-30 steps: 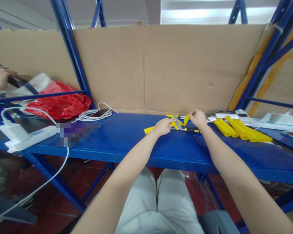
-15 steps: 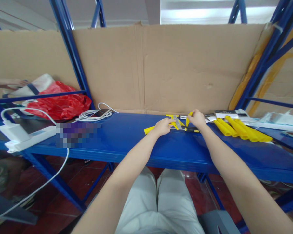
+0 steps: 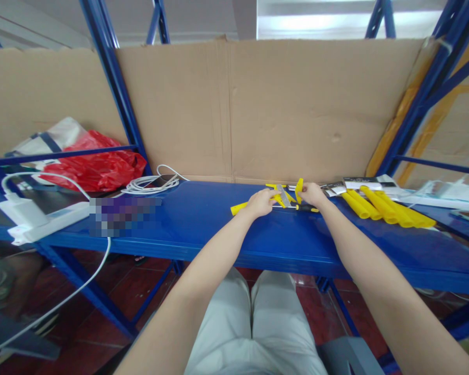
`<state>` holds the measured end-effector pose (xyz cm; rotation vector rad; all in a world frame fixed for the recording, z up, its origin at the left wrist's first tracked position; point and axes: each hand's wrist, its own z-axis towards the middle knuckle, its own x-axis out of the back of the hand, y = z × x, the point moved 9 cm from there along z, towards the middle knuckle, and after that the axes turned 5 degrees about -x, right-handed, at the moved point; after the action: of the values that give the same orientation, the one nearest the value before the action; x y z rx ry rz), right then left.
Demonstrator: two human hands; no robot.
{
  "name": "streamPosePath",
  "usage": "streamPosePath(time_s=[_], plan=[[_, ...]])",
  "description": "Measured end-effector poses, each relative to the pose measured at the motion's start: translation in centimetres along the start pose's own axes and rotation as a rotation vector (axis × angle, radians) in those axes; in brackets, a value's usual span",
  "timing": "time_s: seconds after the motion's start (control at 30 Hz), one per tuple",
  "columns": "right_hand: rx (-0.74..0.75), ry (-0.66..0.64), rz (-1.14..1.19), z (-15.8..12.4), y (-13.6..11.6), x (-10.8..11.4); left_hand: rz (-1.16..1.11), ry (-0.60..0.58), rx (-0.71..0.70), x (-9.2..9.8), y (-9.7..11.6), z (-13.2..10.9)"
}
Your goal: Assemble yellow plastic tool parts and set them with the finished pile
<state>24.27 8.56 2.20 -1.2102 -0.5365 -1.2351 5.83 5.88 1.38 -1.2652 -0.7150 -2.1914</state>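
My left hand (image 3: 262, 203) is closed on a yellow part with a flat grey metal piece (image 3: 283, 196) at the middle of the blue shelf. My right hand (image 3: 311, 194) pinches a small yellow piece (image 3: 299, 191), held upright just right of the metal piece. Below my right hand lies a screwdriver with a black and yellow handle (image 3: 307, 208), its shaft pointing left. A yellow tube (image 3: 239, 209) lies beside my left wrist, partly covered by it. Behind my hands, another yellow piece (image 3: 275, 186) rests near the cardboard.
Several yellow tubes (image 3: 382, 205) lie to the right, before black and white packages (image 3: 361, 183). A white power strip (image 3: 52, 221), coiled white cable (image 3: 150, 184) and red plastic bag (image 3: 97, 161) are at the left. Cardboard (image 3: 277, 109) stands behind the blue shelf (image 3: 203, 219).
My right hand has shifted slightly left and down, and the yellow piece in it now stands more upright. Another person's hand at the far left has gone from view.
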Motion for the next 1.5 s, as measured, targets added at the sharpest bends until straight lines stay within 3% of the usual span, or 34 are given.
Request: streamPosePath(time_s=[0.1,0.2,0.33,0.43,0.63,0.87,1.1,1.5], plan=[[-0.034,0.033,0.093,0.3,0.4,0.4,-0.020,0.017,0.000,0.2,0.0,-0.1],[-0.111,0.057,0.367,0.5,1.1,0.9,-0.032,0.031,0.016,0.3,-0.1,-0.1],[-0.138,0.003,0.809,0.2,0.3,1.2,-0.034,0.045,0.036,0.4,-0.4,0.0],[-0.120,-0.065,0.956,-0.4,-0.9,1.2,-0.020,0.037,0.074,0.5,-0.7,0.0],[-0.002,-0.172,0.924,-1.6,-3.4,0.9,0.020,0.015,0.162,0.9,-0.8,-0.5],[0.019,-0.378,0.933,-2.3,-4.7,-1.0,0.011,-0.023,0.138,0.7,-0.3,-0.4],[0.007,-0.363,0.967,-2.1,-4.4,-0.6,0.009,-0.018,0.140,0.5,-0.4,-0.3],[-0.045,-0.402,0.759,-2.9,-4.4,-1.1,-0.083,0.012,0.084,0.2,-0.3,-0.1]])
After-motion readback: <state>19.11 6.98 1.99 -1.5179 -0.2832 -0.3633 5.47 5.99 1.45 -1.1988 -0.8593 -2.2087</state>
